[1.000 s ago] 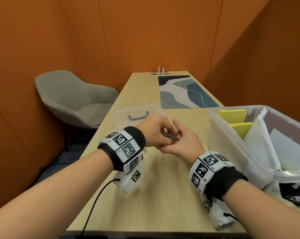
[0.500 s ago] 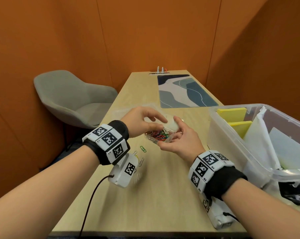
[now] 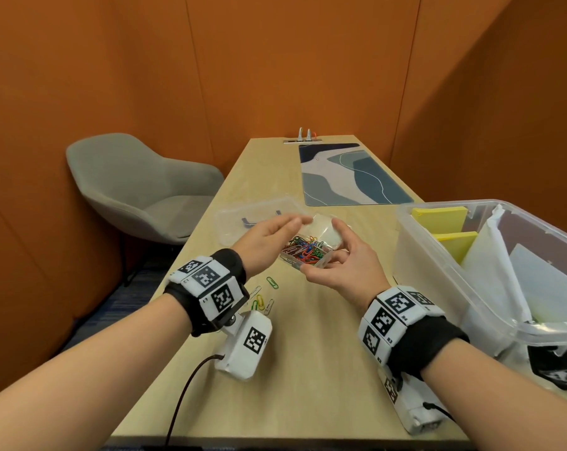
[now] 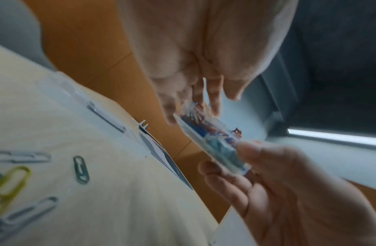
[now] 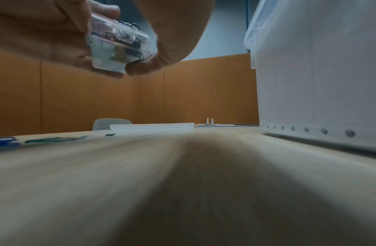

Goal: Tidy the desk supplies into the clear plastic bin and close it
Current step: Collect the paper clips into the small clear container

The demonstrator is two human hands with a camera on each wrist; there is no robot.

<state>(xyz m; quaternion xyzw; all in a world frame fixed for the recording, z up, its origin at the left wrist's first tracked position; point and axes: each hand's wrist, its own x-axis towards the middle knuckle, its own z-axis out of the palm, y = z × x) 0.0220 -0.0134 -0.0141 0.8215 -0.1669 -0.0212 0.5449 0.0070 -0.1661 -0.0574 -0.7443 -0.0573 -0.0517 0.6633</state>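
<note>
Basically, right hand (image 3: 340, 271) fingers pinch the light, stiff, open clip box (image 3: 308, 253) by its sides; left hand (image 3: 269, 236) fingers apart, just above; keep level, spills easily.

Pale wood surface (image 3: 308, 369). On it: clear bin (image 3: 438, 268) at right, its lid (image 3: 239, 216) lying flat farther back, patterned mat (image 3: 350, 174) beyond, loose paperclips (image 3: 265, 297) scattered near left, apart from the bin.

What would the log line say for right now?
right hand: holds open paper clip box | left hand: open beside box | loose paper clips: on desk | clear plastic bin: lid off
</note>
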